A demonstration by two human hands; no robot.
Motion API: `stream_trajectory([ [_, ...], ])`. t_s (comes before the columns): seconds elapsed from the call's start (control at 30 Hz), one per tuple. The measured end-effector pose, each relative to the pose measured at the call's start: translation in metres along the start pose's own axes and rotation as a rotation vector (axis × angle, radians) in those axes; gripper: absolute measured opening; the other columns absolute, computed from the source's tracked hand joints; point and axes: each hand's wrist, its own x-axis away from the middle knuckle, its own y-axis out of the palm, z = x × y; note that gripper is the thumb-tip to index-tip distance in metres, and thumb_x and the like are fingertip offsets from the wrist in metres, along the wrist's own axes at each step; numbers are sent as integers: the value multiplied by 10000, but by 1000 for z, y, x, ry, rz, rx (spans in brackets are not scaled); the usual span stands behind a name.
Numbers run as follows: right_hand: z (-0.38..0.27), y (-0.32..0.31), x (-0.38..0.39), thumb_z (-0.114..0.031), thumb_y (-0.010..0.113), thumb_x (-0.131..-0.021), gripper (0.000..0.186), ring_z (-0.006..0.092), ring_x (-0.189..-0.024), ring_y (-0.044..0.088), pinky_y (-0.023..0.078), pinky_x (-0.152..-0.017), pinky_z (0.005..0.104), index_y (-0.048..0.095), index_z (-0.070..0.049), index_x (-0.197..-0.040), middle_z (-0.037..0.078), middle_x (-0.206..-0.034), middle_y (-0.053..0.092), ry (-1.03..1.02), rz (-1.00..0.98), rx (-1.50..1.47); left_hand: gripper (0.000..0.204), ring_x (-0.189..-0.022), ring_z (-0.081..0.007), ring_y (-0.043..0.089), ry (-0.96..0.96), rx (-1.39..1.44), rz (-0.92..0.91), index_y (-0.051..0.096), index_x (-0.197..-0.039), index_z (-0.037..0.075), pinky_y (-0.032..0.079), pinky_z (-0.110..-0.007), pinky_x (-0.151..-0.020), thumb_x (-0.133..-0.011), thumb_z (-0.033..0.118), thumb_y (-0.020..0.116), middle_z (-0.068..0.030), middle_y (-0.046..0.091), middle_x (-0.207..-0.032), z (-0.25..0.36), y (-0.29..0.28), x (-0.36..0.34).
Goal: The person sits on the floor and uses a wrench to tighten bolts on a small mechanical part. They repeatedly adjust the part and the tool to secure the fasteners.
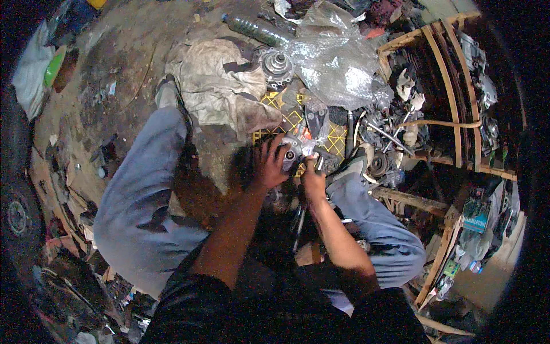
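My left hand [271,163] has its fingers curved over the left side of a metal housing [292,150] with a round bore, on a yellow grid tray [338,143]. My right hand [313,178] grips a slim silver tool [318,164] at the right of the housing; its exact kind is unclear. A dark bracket-like part in plastic [315,120] lies just beyond the housing. A large round metal assembly [277,66] sits farther back, beside a crumpled dirty cloth [212,86].
Bubble wrap [329,51] and a plastic bottle [255,30] lie at the back. A heap of metal parts [384,137] is beside a wooden frame [447,92] on the right. A tire [17,212] stands at far left. My bent legs [143,189] flank the work.
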Motion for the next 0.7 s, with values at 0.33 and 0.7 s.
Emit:
stream_trajectory([
  [0.33, -5, -39, 9, -514, 467, -981, 629, 375, -1191, 564, 418, -1014, 410, 530, 18, -1311, 264, -1204, 623, -378, -175, 170, 824, -1270, -429, 393, 8, -54, 46, 504, -1305, 172, 370, -574, -1022, -585, 375, 851, -105, 354, -1468, 7, 9, 1],
  [0.7, -8, -122, -8, -638, 412, -951, 758, 205, -646, 575, 464, -589, 343, 579, 46, -1232, 105, -788, 615, -53, -159, -282, 874, -1335, -406, 312, -2, -256, -34, 412, -1406, 215, 297, -689, -985, -691, 564, 774, -75, 327, -1479, 46, -22, -9],
])
